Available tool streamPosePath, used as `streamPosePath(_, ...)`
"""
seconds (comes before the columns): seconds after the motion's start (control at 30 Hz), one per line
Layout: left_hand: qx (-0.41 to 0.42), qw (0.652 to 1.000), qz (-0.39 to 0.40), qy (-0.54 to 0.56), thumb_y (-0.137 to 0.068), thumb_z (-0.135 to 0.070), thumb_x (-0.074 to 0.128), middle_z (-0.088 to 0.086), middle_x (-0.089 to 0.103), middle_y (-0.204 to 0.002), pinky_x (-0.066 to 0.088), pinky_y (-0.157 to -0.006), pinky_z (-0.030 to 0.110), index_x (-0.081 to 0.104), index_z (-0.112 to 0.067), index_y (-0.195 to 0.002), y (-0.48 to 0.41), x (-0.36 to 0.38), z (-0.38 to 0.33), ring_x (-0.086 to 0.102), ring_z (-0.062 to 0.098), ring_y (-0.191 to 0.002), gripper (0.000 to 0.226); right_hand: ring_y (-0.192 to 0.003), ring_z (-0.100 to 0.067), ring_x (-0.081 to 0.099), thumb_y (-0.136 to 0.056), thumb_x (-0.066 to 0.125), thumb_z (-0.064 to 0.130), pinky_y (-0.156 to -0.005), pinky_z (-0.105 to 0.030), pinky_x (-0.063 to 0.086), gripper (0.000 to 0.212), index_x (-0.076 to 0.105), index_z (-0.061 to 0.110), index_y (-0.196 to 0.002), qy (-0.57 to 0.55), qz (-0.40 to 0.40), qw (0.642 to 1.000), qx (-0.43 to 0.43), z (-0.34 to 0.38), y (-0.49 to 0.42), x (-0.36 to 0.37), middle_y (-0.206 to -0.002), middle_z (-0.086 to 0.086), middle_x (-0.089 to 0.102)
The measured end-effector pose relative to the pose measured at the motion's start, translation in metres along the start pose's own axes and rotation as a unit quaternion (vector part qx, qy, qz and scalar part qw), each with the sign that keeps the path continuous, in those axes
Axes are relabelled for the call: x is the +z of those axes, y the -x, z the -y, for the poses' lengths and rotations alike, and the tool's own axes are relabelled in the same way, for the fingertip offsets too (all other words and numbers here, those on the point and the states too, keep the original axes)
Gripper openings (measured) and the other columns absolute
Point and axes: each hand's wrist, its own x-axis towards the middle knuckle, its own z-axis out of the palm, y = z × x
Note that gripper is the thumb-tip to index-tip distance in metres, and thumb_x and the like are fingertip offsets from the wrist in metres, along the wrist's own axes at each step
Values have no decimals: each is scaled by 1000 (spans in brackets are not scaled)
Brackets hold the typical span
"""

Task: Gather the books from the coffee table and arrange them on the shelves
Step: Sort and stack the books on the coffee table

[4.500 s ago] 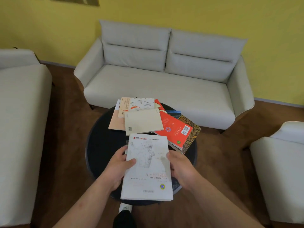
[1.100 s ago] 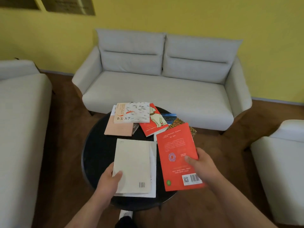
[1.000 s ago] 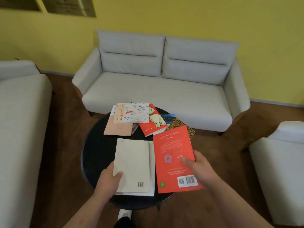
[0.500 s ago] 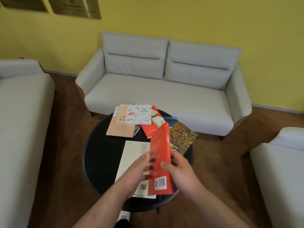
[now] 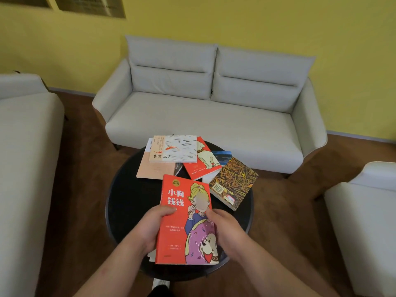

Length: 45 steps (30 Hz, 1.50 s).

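While the red book [image 5: 182, 224] was at lower centre, left hand [image 5: 150, 228] gripped its left edge | right hand [image 5: 227, 230] gripped its right edge | squaring it on the pile beneath [image 5: 151, 257] looked wise

- Round dark coffee table [image 5: 128, 202], with books lying across its far half.
- Red dog-cover book [image 5: 202, 162], flat near the far rim.
- Peach book [image 5: 154, 171], just left of the red dog-cover book.
- Blue book [image 5: 222, 156], right of it and mostly covered.
- Brown straw-patterned book [image 5: 235, 181], right of it and nearer, lying at an angle.
- Pale book edges [image 5: 150, 257], well nearer than it, at the near rim.

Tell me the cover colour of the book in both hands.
The book is bright red, best seen in the head view.
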Motion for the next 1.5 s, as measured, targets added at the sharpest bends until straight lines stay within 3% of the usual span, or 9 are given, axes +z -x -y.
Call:
streamPosePath(0.13, 77, 952, -117, -273, -93, -31, 68, 2, 72, -108, 60, -87, 44, 59, -18, -123, -20, -3, 2, 74, 19, -92, 33, -87, -15, 78, -97, 68, 25, -61, -27, 61, 22, 56, 25, -116, 81, -54, 995, -13, -13, -22, 2, -107, 1, 76)
streamPosePath(0.27, 126, 873, -197, -427, -92, -36, 69, 5, 48, -135, 57, -92, 38, 43, -22, -148, -29, -9, 14, 59, 18, -116, 63, -86, -7, 71, -96, 69, 22, -57, -17, 57, 24, 49, 28, -108, 162, -68, 983, -52, -23, -38, 4, -103, 8, 68)
streamPosePath(0.37, 66, 943, -166, -282, -96, -29, 65, 8, 44, -151, 57, -91, 44, 31, -24, -155, -41, -23, 20, 62, 27, -120, 69, -85, -8, 76, -98, 68, 25, -60, -20, 60, 18, 56, 26, -112, 118, -61, 990, -49, -25, -46, 1, -109, 3, 73)
streamPosePath(0.43, 0, 990, -83, -112, -101, -28, 58, 11, 67, -132, 56, -93, 55, 46, -31, -144, -45, -29, 20, 72, 31, -107, 45, -88, -11, 78, -102, 62, 23, -62, -24, 60, 21, 59, 29, -121, 29, -25, 999, -28, -23, -50, 3, -109, 3, 78)
streamPosePath(0.57, -37, 999, -27, -2, -102, -34, 54, 8, 79, -103, 61, -75, 50, 58, -48, -111, -47, -31, 23, 77, 31, -92, 17, -93, -28, 79, -105, 55, 16, -70, -42, 63, 23, 61, 37, -114, -136, 16, 990, 37, -22, -52, 18, -105, -5, 81)
streamPosePath(0.8, -37, 998, -41, 8, -102, -38, 51, 9, 78, -109, 60, -82, 56, 48, -48, -131, -56, -34, 29, 76, 33, -96, 30, -81, -21, 80, -105, 57, 22, -59, -36, 63, 25, 51, 36, -125, -125, -35, 991, 18, -27, -63, 25, -89, 4, 82)
streamPosePath(1.13, 13, 995, -55, -86, -99, -47, 50, 1, 75, -114, 58, -90, 56, 40, -52, -135, -51, -34, 28, 77, 24, -96, 39, -95, -18, 79, -99, 64, 36, -74, -38, 65, 57, 34, 35, -147, -3, 11, 1000, -5, -23, -66, 7, -127, -1, 70)
streamPosePath(1.33, -2, 990, -62, -129, -97, -30, 63, 5, 64, -132, 53, -99, 55, 39, -30, -148, -66, -44, 17, 70, 27, -111, 56, -92, -15, 78, -100, 65, 26, -66, -27, 62, 24, 54, 36, -119, 6, 4, 1000, -12, -21, -68, 0, -122, -1, 71)
streamPosePath(1.5, 68, 963, -173, -195, -95, -22, 63, 7, 52, -144, 42, -112, 50, 48, -20, -144, -118, -68, -52, 51, 27, -131, 51, -95, -27, 68, -101, 61, 13, -86, -38, 57, 16, 65, 12, -115, 8, -99, 995, -26, 7, -97, -28, -101, -15, 69)
